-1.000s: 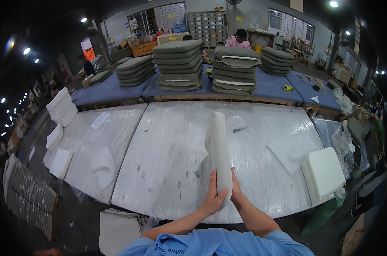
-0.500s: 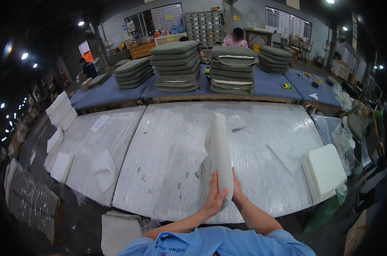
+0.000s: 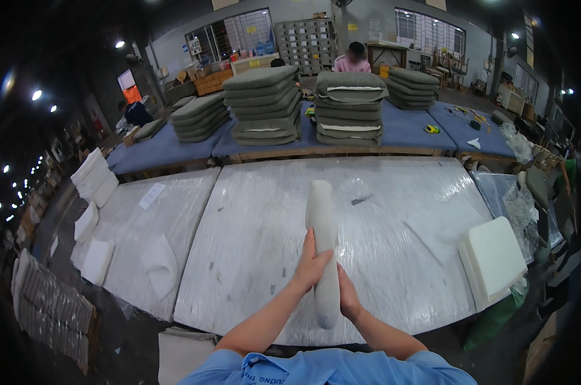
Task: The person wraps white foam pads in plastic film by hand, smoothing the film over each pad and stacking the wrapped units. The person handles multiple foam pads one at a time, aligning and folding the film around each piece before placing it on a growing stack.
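A pale grey cushion (image 3: 322, 212) stands on its long edge over the middle of the table, so I see mostly its narrow side. My left hand (image 3: 311, 264) grips it from the left, thumb laid across the upper edge. On the right side, nearer to me, my right hand (image 3: 349, 296) presses against the cushion; part of its fingers is hidden behind it. The cushion sits between both palms, above the plastic-wrapped tabletop (image 3: 252, 212).
White foam pads (image 3: 496, 262) lie stacked at the table's right edge. White pads (image 3: 97, 260) and a loose white sheet (image 3: 160, 268) are on the left. Beyond, a blue bench (image 3: 168, 151) bears stacks of grey-green cushions (image 3: 261, 106). A person in pink (image 3: 352, 62) is behind it.
The cushion has turned more edge-on to me, and its broad left face no longer shows. My left hand has slid farther up along it; both hands still hold it.
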The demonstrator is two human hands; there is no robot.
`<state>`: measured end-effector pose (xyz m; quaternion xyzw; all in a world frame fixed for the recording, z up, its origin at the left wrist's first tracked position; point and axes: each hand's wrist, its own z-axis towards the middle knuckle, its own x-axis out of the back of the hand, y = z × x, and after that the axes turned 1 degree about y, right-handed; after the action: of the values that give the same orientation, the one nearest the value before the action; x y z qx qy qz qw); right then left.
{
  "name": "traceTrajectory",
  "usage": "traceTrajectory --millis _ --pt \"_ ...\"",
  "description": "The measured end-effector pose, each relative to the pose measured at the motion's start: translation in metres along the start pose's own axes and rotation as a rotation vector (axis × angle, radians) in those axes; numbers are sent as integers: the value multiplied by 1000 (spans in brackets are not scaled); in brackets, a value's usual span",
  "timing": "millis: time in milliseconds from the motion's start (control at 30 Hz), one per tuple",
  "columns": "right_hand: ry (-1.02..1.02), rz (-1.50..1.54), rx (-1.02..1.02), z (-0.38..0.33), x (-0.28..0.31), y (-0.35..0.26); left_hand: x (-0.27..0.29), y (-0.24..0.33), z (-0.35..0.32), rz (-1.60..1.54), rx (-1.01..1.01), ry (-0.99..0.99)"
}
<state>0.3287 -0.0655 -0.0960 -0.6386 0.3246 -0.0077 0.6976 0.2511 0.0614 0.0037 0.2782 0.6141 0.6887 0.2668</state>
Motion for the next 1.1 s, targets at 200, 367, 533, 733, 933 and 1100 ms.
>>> traceTrajectory --millis 200,367,533,733,933,1100 --pt "187 -176 -168 38 -9 -41 14 4 87 -82 169 7" --pt "96 -137 -22 152 1 -54 20 -1 149 -169 221 29" --pt "171 -12 58 258 20 -99 4 -8 200 -429 422 -73" --pt "68 122 -171 287 -6 -116 17 -31 239 -402 205 -48" --pt "112 -138 44 282 3 -106 -5 -26 255 -325 144 -122" --pt "83 -221 145 278 5 -99 -6 -24 258 -270 119 -155"
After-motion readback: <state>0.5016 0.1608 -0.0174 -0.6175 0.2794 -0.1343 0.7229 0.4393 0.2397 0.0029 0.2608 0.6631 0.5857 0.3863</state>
